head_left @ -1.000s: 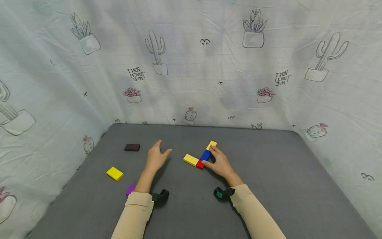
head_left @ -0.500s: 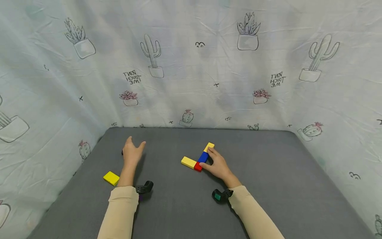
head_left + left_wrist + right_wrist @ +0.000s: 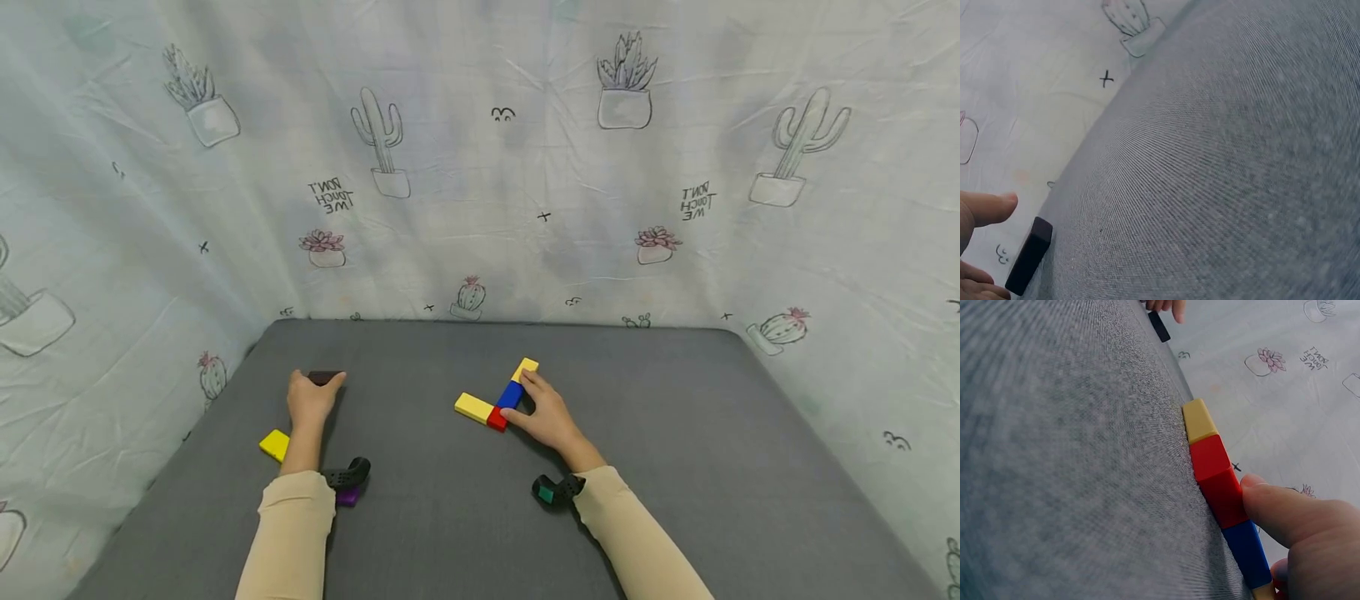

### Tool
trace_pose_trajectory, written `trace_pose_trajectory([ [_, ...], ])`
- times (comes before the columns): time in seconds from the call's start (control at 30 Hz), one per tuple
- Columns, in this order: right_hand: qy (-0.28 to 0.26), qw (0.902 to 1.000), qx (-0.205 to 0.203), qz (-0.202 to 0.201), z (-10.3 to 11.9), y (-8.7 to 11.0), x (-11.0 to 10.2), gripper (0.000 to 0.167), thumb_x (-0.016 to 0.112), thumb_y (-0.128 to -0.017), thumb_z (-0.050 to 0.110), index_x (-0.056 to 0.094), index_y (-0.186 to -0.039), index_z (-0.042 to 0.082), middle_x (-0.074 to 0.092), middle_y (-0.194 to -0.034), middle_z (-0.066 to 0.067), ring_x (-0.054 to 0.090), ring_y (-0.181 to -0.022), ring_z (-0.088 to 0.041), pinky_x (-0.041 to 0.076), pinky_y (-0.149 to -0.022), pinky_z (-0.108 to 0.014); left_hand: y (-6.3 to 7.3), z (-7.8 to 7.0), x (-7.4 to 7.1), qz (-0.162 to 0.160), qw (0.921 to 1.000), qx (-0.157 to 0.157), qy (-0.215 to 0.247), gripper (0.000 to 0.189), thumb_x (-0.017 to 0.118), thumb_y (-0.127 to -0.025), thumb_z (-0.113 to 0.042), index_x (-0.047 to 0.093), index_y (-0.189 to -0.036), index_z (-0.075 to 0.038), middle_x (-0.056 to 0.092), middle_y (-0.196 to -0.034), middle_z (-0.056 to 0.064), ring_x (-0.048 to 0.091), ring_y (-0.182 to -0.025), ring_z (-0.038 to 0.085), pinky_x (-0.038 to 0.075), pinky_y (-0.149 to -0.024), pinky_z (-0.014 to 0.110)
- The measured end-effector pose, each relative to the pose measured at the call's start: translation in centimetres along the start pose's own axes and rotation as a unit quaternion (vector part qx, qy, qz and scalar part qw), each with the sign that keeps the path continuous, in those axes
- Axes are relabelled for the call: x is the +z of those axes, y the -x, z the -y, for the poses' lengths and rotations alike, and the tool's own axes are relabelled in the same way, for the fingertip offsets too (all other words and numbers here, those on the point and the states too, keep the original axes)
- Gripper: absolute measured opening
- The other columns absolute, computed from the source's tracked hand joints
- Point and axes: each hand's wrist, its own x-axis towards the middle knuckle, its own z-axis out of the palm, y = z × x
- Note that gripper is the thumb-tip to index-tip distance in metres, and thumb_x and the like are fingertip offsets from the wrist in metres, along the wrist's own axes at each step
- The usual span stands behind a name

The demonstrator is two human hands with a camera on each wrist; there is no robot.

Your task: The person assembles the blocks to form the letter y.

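My left hand (image 3: 309,406) reaches over a dark brown block (image 3: 324,377) at the back left. In the left wrist view the thumb (image 3: 994,208) stands apart from this block (image 3: 1030,256), and the fingertips are close to its lower end. On the table, an L shape joins a pale yellow block (image 3: 474,407), a red block (image 3: 497,419), a blue block (image 3: 511,395) and another pale yellow block (image 3: 528,367). My right hand (image 3: 552,418) holds the L's right arm, thumb against the red block (image 3: 1221,494) and fingers by the far yellow block.
A bright yellow block (image 3: 274,444) lies beside the left wrist, partly covered by it. Below the left wrist camera (image 3: 347,475) a purple block (image 3: 347,498) shows in part. A patterned curtain (image 3: 480,167) hangs behind the grey table (image 3: 435,517).
My left hand has moved left and down around the dark block. The right hand and the L of blocks have stayed put; the head view has shifted slightly.
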Motion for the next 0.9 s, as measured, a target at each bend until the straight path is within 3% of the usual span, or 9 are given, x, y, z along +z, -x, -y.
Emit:
trace_pose_trajectory([
  [0.3,0.005,1.0000,0.000,-0.001,-0.35,-0.32,0.04,0.078,0.068,-0.086,0.041,0.036,-0.144,0.000,0.030,-0.153,-0.015,0.029,-0.139,-0.038,0.030,-0.110,-0.054,-0.11,0.28,-0.04,0.013,0.9999,-0.010,0.000,0.092,0.064,-0.089,-0.028,0.005,-0.147,0.012,0.016,-0.149,0.037,0.019,-0.137,0.051,0.020,-0.112,0.058],
  [0.7,0.016,0.9998,-0.012,-0.001,-0.67,-0.47,0.10,0.079,0.067,-0.086,0.042,0.035,-0.145,0.000,0.030,-0.153,-0.015,0.029,-0.139,-0.037,0.030,-0.110,-0.053,0.06,0.43,0.38,-0.020,0.9994,0.008,-0.028,0.078,0.067,-0.087,-0.023,0.026,-0.140,0.017,0.036,-0.136,0.039,0.034,-0.127,0.050,0.028,-0.108,0.058],
  [0.9,0.012,0.9999,-0.012,0.000,-0.74,-0.35,0.18,0.079,0.067,-0.087,0.042,0.035,-0.145,0.000,0.030,-0.153,-0.015,0.029,-0.140,-0.037,0.031,-0.110,-0.053,0.19,0.27,0.63,-0.021,0.9982,0.011,-0.054,0.078,0.064,-0.089,-0.024,0.024,-0.139,0.020,0.034,-0.136,0.041,0.032,-0.128,0.050,0.027,-0.109,0.056],
])
